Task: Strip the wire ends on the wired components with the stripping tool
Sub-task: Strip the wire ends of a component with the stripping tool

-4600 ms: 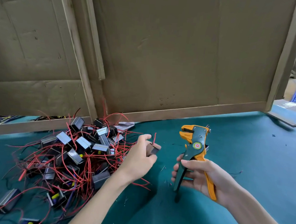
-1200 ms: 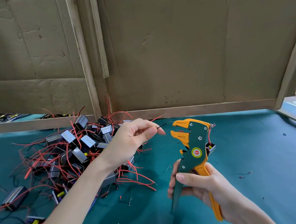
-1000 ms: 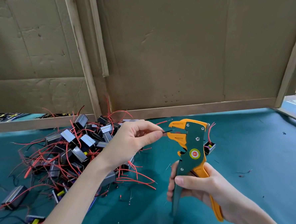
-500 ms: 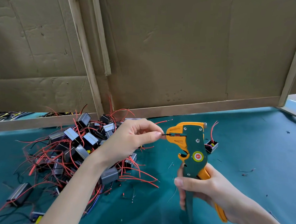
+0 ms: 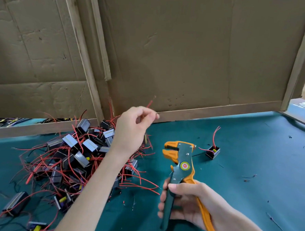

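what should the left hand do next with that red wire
Probably lower the left hand and feed the end of the red wire it pinches into the stripping tool. The right hand holds the tool upright with its jaws open and empty, and the wire is raised well clear of them.

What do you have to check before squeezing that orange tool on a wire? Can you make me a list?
1. Right hand grips the orange and green stripping tool: ok.
2. Tool's mouth open, nothing in it: ok.
3. Left hand pinches a thin red wire: ok.
4. Wire tip sits in the mouth: not ok, it is raised above and apart.
5. Tip already bare: cannot tell, blurred.
6. Small black boxed component beside the tool lies clear of it: ok.
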### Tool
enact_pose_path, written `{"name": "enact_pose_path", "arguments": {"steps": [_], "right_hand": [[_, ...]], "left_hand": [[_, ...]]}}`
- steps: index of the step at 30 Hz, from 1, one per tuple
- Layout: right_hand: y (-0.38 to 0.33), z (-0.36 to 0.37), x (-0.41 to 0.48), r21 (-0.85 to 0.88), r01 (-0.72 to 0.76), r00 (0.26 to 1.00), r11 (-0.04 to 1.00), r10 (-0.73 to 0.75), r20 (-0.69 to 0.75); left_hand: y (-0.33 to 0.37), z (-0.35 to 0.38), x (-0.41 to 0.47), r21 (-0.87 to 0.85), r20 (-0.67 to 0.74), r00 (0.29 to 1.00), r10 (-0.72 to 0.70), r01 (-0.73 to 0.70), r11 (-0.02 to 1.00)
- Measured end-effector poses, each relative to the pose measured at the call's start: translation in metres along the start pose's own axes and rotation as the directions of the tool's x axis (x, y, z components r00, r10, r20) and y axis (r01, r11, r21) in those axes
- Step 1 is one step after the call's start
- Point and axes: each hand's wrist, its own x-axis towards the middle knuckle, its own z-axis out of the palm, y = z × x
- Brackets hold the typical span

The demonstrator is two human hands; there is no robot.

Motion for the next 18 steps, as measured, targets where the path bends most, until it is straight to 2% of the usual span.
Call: {"name": "enact_pose_path", "arguments": {"steps": [2,4,6,8,10,12,13,15,18], "right_hand": [[0.003,-0.001,0.002,0.06,-0.047,0.999,0.997,0.048,-0.009],[0.002,-0.006,0.003,0.124,-0.072,0.997,0.99,0.075,-0.024],[0.0,-0.006,0.002,0.161,-0.074,0.996,0.984,0.08,-0.029],[-0.002,-0.007,0.003,0.182,-0.069,0.996,0.981,0.079,-0.047],[-0.006,-0.007,0.004,0.205,-0.051,0.995,0.977,0.068,-0.074],[-0.01,-0.01,0.005,0.221,-0.011,0.994,0.975,0.034,-0.104],[-0.012,-0.012,0.004,0.236,0.011,0.993,0.972,0.018,-0.12],[-0.016,-0.017,0.003,0.27,0.043,0.989,0.962,-0.003,-0.149],[-0.024,-0.025,0.004,0.258,0.088,0.979,0.962,-0.036,-0.199]], "left_hand": [[0.015,0.018,0.015,-0.032,-0.112,0.992,0.051,-0.055,0.998],[0.028,0.048,0.027,-0.078,-0.102,0.993,0.053,-0.062,0.995],[0.038,0.085,0.032,-0.117,0.022,1.0,0.018,-0.015,0.993],[0.04,0.123,0.032,-0.051,0.201,0.978,-0.049,0.061,0.997],[0.035,0.151,0.027,0.143,0.404,0.9,-0.161,0.112,0.983],[0.031,0.166,0.02,0.341,0.581,0.77,-0.263,0.063,0.938],[0.032,0.168,0.016,0.398,0.62,0.731,-0.284,0.018,0.917],[0.038,0.163,0.007,0.426,0.62,0.746,-0.243,-0.059,0.903],[0.051,0.133,-0.006,0.318,0.576,0.815,-0.066,-0.149,0.936]]}}
